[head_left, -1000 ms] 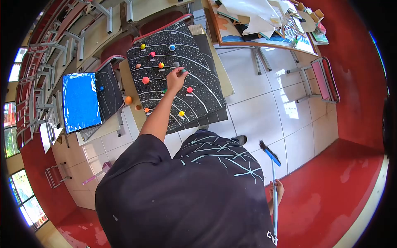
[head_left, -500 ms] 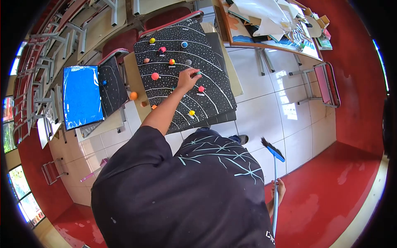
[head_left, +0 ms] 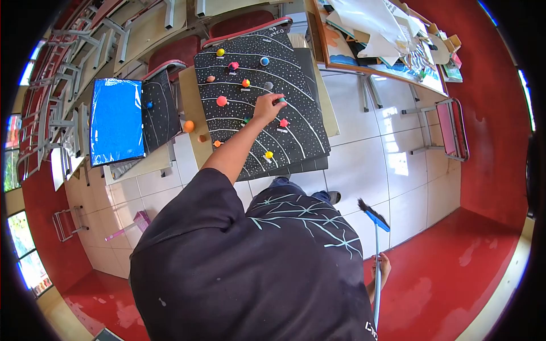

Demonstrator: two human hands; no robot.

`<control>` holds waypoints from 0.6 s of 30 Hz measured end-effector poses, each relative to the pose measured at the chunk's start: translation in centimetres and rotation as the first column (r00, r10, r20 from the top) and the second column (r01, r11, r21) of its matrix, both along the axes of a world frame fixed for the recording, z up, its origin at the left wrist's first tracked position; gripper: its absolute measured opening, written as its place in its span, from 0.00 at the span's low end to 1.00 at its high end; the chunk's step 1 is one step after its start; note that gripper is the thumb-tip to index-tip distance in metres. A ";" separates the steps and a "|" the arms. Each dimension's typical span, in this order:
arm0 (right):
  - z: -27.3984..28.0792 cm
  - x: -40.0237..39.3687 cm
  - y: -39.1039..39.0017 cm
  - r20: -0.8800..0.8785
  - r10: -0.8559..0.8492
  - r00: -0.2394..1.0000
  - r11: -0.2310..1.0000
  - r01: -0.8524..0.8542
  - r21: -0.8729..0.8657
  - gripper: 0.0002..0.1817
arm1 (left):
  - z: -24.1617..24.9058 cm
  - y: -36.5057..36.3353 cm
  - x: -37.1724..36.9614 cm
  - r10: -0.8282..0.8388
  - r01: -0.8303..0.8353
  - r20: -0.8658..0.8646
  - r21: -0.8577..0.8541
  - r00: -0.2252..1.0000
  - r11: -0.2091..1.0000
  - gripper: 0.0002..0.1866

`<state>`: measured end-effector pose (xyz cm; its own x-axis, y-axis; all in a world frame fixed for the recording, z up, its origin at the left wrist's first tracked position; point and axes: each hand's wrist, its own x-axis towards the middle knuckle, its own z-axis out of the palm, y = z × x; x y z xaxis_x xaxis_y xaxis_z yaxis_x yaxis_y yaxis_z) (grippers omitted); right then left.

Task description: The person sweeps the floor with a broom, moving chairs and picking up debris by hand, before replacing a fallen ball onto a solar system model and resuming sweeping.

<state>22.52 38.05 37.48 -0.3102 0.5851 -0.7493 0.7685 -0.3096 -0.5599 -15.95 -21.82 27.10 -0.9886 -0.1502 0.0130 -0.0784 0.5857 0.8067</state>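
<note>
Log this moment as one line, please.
left hand: pinching small teal ball at black board | right hand: holding blue broom | orange ball: beside black board

Little balls crowd the left hand (head_left: 266, 108): a gray ball (head_left: 268, 86) sits just past it, and a spiky pink ball (head_left: 284, 123) is close on the near side. There is room to slide over the right part of the black board (head_left: 307, 128). The white floor (head_left: 355, 165) is open between the board and the pink chair (head_left: 449, 131). The long broom (head_left: 377, 238) stands in the way by the right hand (head_left: 383, 266). Messy papers (head_left: 369, 28) block the far surface (head_left: 392, 74).
</note>
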 end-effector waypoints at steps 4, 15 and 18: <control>0.0 0.7 0.6 0.017 0.015 1.000 1.000 -0.015 0.002 0.19 | -0.7 -0.3 -0.5 -0.024 0.015 0.122 0.077 0.992 0.997 0.26; -5.9 6.0 7.3 -0.373 -0.130 0.918 0.991 0.110 -0.076 0.24 | 6.5 9.1 10.0 0.101 -0.061 -0.255 0.163 0.962 0.985 0.33; -8.6 6.1 12.2 -0.277 -0.216 0.936 0.967 0.164 -0.197 0.18 | 5.3 17.0 11.2 -0.151 0.178 -0.167 0.160 0.974 0.971 0.20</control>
